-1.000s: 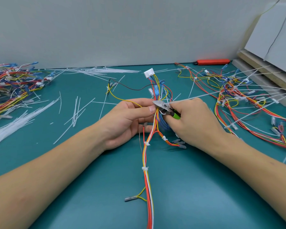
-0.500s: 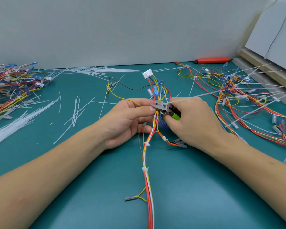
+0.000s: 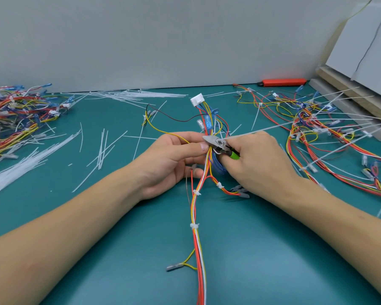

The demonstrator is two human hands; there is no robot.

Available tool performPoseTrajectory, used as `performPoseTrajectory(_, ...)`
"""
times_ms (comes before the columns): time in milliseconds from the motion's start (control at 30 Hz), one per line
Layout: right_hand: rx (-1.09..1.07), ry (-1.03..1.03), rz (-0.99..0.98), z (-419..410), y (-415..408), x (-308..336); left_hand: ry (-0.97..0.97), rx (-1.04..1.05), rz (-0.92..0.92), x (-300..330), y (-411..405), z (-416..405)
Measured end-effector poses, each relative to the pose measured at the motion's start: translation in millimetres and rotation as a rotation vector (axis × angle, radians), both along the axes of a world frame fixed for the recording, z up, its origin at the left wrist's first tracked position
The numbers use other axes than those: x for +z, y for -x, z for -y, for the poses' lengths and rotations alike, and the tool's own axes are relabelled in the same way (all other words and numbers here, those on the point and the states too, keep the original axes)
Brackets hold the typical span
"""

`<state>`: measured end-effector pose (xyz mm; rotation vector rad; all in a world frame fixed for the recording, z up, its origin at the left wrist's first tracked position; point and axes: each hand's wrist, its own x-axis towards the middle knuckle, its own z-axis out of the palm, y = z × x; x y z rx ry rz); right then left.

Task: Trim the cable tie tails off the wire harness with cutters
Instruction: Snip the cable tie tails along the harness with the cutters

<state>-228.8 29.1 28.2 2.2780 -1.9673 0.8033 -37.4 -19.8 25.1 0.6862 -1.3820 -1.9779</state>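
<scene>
A wire harness (image 3: 198, 243) of red, orange, yellow and white wires runs from the near edge up the middle of the green table to a white connector (image 3: 196, 99). My left hand (image 3: 172, 159) pinches the bundle just below the fan of wires. My right hand (image 3: 255, 161) grips green-handled cutters (image 3: 220, 146), whose steel jaws sit at the bundle against my left thumb. A long white tie tail (image 3: 260, 130) sticks out to the right from the jaws. Trimmed white ties (image 3: 195, 226) ring the harness lower down.
Cut white tie tails (image 3: 101, 148) litter the table's left half, with a heap of them at the far left edge. A pile of harnesses (image 3: 13, 115) lies at the left, another with long untrimmed tails (image 3: 330, 137) at the right. An orange knife (image 3: 283, 82) lies by the wall.
The cutters and both hands have shifted slightly up the bundle, and the long tail at the jaws has swung a little higher. Both grips are unchanged.
</scene>
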Motion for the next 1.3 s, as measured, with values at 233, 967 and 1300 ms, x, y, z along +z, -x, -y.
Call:
performPoseTrajectory(233, 0.097, 0.054, 0.043, 1.2, 1.4, 1.0, -0.01, 0.012, -0.014, -1.0, 0.1, 0.7)
performPoseTrajectory(967, 0.007, -0.031, -0.025, 4.1, 1.1, -0.2, 0.004, -0.002, -0.013, -1.1, -0.2, -0.1)
performPoseTrajectory(1300, 0.087, 0.017, 0.029, 5.4, 4.0, -2.5, -0.003, 0.019, -0.012, -1.6, 0.1, 0.8)
